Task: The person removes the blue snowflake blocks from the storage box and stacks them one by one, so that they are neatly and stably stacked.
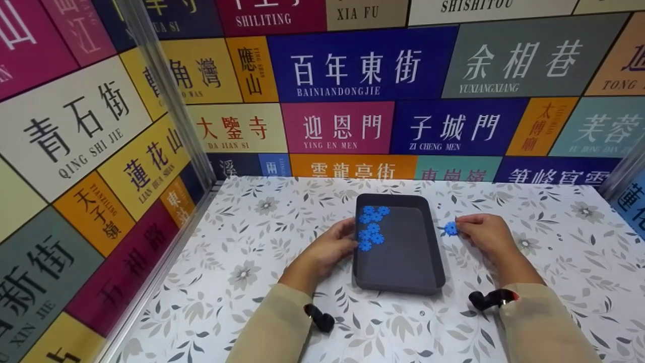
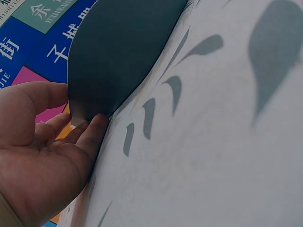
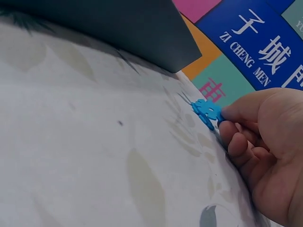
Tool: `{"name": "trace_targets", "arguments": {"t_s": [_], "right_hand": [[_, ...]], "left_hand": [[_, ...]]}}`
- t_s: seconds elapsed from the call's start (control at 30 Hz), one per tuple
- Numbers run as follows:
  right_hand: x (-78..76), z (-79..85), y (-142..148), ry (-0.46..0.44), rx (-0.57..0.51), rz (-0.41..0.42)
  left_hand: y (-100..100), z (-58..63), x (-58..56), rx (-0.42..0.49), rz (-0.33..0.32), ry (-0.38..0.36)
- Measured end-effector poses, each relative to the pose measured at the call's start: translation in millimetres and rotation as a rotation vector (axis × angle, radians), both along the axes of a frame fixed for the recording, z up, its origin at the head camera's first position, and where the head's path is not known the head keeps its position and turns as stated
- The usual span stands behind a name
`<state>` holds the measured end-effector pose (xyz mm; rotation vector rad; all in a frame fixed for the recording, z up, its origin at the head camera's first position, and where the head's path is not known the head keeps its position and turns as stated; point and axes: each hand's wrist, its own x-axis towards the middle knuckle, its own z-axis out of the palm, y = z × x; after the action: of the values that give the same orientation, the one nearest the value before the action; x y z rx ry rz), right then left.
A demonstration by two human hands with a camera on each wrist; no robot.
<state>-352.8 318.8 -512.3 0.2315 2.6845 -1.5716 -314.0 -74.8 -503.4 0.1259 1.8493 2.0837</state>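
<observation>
My left hand (image 1: pixel 332 247) grips the left side of a dark grey rectangular tray (image 1: pixel 403 290). In the left wrist view, one digit reaches over the tray's rim and the other fingers (image 2: pixel 97 130) touch the outer wall low down. Several blue snowflake discs (image 1: pixel 370 236) lie in the tray along its left side, in two clusters. To the right of the tray, just above the table, my right hand (image 1: pixel 486 232) pinches blue snowflake discs (image 3: pixel 208 109) between thumb and fingers. There look to be two, set at an angle and apparently joined.
A white tablecloth (image 1: pixel 242 317) with grey leaves and flowers covers the table. Behind it stands a wall (image 1: pixel 337 128) of coloured signs, with another sign panel (image 1: pixel 80 136) to the left. Dark wrist devices sit on both sleeves (image 1: pixel 539 312).
</observation>
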Motion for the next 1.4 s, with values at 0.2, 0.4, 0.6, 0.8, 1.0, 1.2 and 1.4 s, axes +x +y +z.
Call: {"name": "trace_targets", "arguments": {"t_s": [0.2,0.4,0.6,0.8,1.0,1.2,1.4], "right_hand": [[0.7,1.6,-1.7,0.013,0.05,-0.005],[1.5,3.3,-2.8,0.018,0.087,0.003],[2.1,3.1,-3.5,0.021,0.099,0.01],[1.9,4.0,-2.7,0.015,0.138,0.022],[2.1,3.6,-3.0,0.024,0.203,0.023],[0.9,3.1,-3.1,-0.001,0.209,0.016],[1.7,3.1,-2.8,-0.019,0.115,-0.013]], "left_hand": [[0.2,1.5,1.1,0.0,0.002,0.006],[0.9,1.3,-0.2,0.005,-0.004,0.008],[1.0,0.4,-0.7,0.015,-0.009,0.009],[0.0,-0.5,-1.1,0.01,-0.007,0.01],[0.4,-0.9,-1.4,0.006,0.002,-0.002],[0.4,0.8,-1.1,0.004,0.006,-0.015],[0.0,0.2,-1.6,0.004,0.011,-0.019]]}}
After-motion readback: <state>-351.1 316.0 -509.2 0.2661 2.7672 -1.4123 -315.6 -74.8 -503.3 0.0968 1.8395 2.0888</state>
